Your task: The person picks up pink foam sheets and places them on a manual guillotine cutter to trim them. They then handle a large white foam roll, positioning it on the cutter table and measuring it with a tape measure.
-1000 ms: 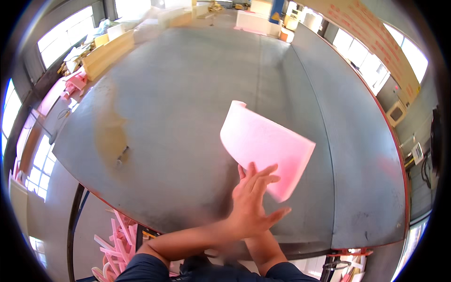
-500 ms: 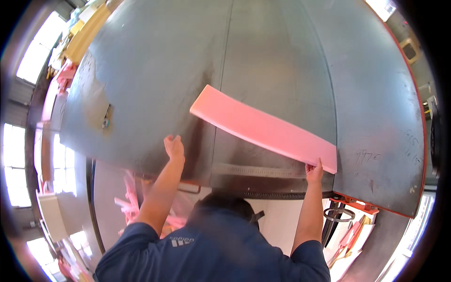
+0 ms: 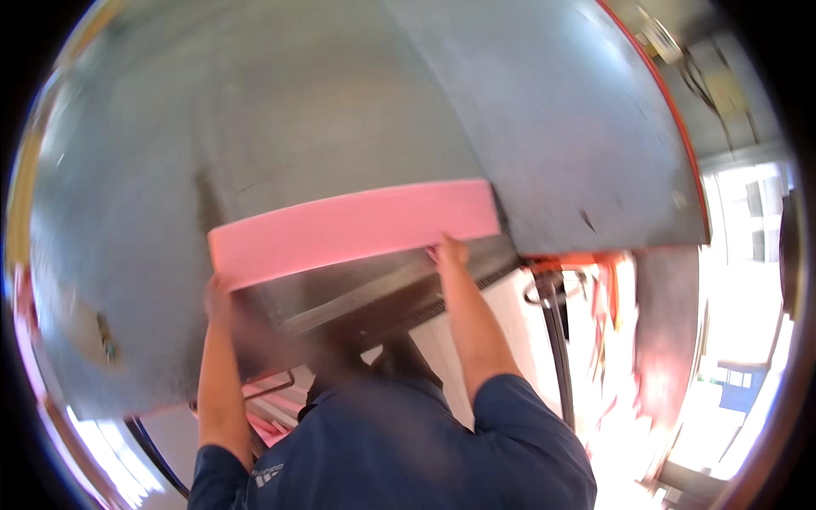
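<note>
A long pink board (image 3: 353, 228) stretches crosswise over the near part of a grey tabletop (image 3: 331, 110), the right hand (image 3: 454, 252) pinching its near edge toward the right end, the blurred left hand (image 3: 218, 299), well apart, at its near left corner, grip unclear.

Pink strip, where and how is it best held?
Probably near both ends of its near long edge, from the person's side: the pink strip is long and lies crosswise, the left hand at its near left corner, the right hand by that edge.
</note>
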Motion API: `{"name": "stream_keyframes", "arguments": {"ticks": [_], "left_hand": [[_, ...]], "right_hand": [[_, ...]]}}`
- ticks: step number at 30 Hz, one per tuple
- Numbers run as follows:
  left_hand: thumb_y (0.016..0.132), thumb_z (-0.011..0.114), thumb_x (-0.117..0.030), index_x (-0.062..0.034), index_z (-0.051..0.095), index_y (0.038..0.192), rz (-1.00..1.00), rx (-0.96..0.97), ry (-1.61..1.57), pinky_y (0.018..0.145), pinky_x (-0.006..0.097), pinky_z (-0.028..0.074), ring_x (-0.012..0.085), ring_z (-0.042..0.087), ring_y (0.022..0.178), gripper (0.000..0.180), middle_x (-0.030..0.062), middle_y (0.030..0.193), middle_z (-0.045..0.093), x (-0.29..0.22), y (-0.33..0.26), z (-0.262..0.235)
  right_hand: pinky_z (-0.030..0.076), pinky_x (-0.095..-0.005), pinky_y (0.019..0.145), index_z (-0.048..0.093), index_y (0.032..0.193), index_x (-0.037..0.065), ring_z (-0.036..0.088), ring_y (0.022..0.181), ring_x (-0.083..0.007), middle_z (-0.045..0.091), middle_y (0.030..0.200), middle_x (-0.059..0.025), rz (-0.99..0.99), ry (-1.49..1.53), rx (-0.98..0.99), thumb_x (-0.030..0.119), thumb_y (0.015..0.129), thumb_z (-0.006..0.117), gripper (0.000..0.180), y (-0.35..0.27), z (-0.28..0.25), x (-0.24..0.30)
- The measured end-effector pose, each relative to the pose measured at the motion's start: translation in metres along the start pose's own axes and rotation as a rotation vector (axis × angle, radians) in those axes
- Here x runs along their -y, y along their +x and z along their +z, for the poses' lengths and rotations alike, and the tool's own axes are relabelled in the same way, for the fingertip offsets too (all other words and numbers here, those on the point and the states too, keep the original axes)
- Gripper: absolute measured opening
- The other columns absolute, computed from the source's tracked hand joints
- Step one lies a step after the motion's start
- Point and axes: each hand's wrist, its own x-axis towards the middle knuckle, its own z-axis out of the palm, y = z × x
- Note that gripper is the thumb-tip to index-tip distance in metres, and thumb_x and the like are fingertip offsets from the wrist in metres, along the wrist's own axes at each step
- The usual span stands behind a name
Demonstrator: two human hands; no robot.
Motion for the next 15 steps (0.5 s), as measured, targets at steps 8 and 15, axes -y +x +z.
{"name": "stream_keyframes", "arguments": {"ticks": [8,15], "left_hand": [[0.090,0.064,-0.022,0.0048,0.061,0.117,-0.260,-0.246,0.138,0.083,0.030,0.048,0.0178,0.062,0.093,0.039,0.0106,0.103,0.067,-0.010,-0.107,0.009],[0.090,0.063,-0.021,0.0039,0.063,0.115,-0.333,-0.266,0.049,0.076,0.028,0.047,0.0146,0.059,0.085,0.035,0.0070,0.097,0.066,-0.005,-0.135,0.020]], "right_hand": [[0.058,-0.0303,0.055,0.062,0.097,-0.003,0.068,0.064,-0.0183,0.068,0.078,-0.0103,-0.078,-0.264,-0.074,0.017,0.095,0.060,0.021,-0.014,-0.022,0.005],[0.057,-0.0312,0.055,0.066,0.093,-0.002,0.069,0.061,-0.0180,0.069,0.073,-0.0105,-0.185,-0.424,-0.065,0.019,0.094,0.059,0.022,-0.002,-0.032,0.019]]}}
